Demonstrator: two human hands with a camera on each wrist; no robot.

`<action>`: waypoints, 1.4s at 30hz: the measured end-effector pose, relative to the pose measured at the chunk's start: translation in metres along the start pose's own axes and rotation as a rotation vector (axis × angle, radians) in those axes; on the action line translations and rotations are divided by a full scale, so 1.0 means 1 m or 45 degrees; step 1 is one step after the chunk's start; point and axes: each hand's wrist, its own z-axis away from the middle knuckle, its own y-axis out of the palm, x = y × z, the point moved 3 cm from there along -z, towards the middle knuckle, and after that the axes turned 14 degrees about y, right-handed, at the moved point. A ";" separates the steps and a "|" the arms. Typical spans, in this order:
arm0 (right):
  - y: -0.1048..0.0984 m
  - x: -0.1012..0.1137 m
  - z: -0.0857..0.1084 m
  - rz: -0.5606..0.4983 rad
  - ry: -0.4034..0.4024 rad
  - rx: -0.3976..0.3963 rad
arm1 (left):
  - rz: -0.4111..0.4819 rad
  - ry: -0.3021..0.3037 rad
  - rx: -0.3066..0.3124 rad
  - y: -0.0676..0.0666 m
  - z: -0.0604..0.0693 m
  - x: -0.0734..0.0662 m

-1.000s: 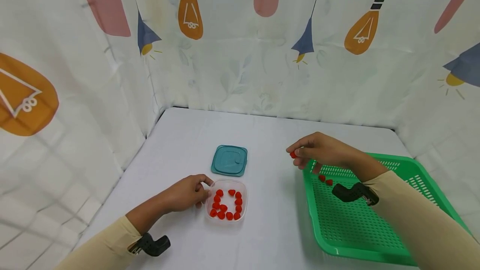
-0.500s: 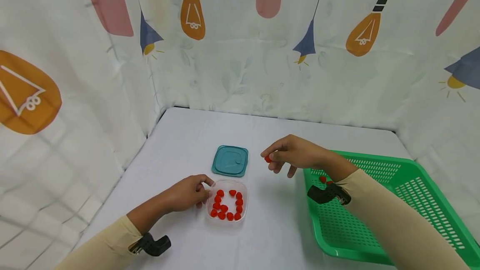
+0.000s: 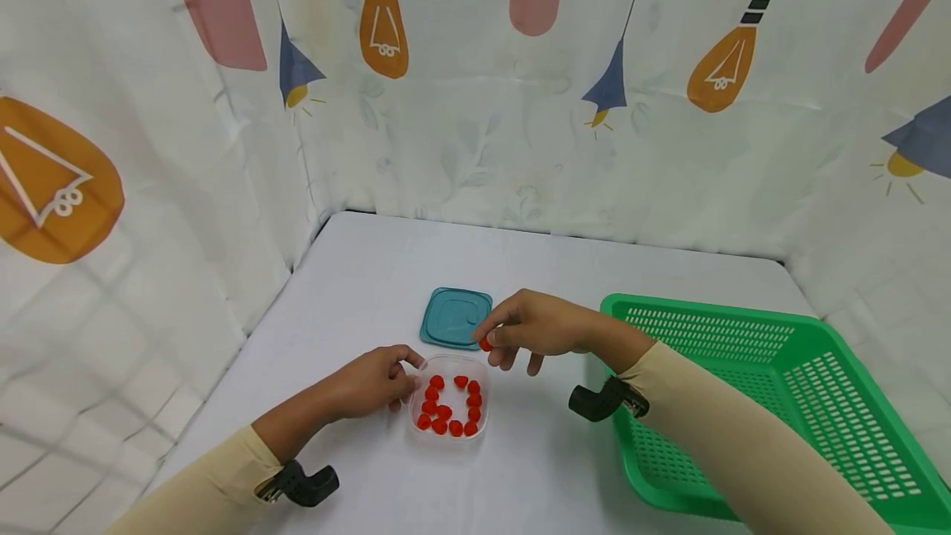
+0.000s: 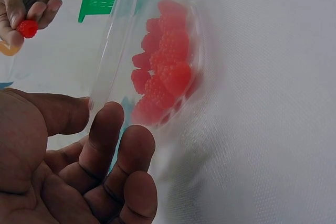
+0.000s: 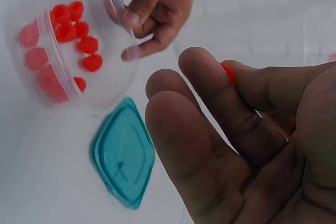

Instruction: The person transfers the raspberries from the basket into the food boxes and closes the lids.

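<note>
My left hand (image 3: 380, 382) pinches the left rim of a clear plastic container (image 3: 448, 441), which stands upright on the table. Several red raspberries (image 3: 456, 428) lie inside it, along its sides, with a bare patch in the middle; in the left wrist view the raspberries (image 4: 173, 45) show through the wall. Just beyond the container's far right corner, my right hand (image 3: 538, 324) holds one raspberry (image 3: 485, 344) between thumb and fingertips. In the right wrist view, fingers hide most of that raspberry (image 5: 229, 73). A teal lid (image 3: 455, 316) lies flat behind the container, the right hand close to its right edge.
A green perforated plastic basket (image 3: 806, 415) stands on the right of the white table (image 3: 386, 271); my right forearm crosses over it and covers part of its inside. Printed white curtains (image 3: 475, 122) hang behind and at both sides.
My right hand has moved left from above the basket's far left corner, carrying the raspberry towards the container. The left hand and the container have stayed in place.
</note>
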 end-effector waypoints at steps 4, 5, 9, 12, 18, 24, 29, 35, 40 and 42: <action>0.011 0.005 -0.002 0.013 0.006 0.054 | 0.000 0.014 0.006 0.000 0.000 0.000; 0.013 0.005 -0.002 0.014 0.010 0.063 | -0.001 0.017 0.007 0.000 -0.001 0.000; 0.013 0.003 -0.003 0.033 0.004 0.036 | -0.001 0.016 0.008 0.000 0.000 0.001; 0.005 -0.004 0.000 0.037 0.006 -0.028 | -0.001 0.006 0.005 0.000 0.000 0.000; -0.026 -0.035 0.023 -0.012 0.056 -0.158 | -0.012 -0.020 0.005 0.000 0.000 0.001; -0.057 -0.079 0.053 -0.149 0.151 -0.227 | -0.013 -0.016 -0.004 0.000 -0.001 0.001; -0.070 -0.117 0.075 -0.279 0.207 -0.263 | -0.010 -0.013 -0.004 0.002 -0.002 0.001; -0.074 -0.160 0.090 -0.223 0.275 -0.232 | -0.020 -0.016 0.000 0.003 -0.004 0.000; -0.065 -0.190 0.082 -0.171 0.337 -0.139 | -0.013 -0.022 0.003 0.001 -0.004 0.000; -0.061 -0.200 0.076 -0.177 0.368 -0.116 | -0.008 -0.024 0.002 0.001 -0.003 0.002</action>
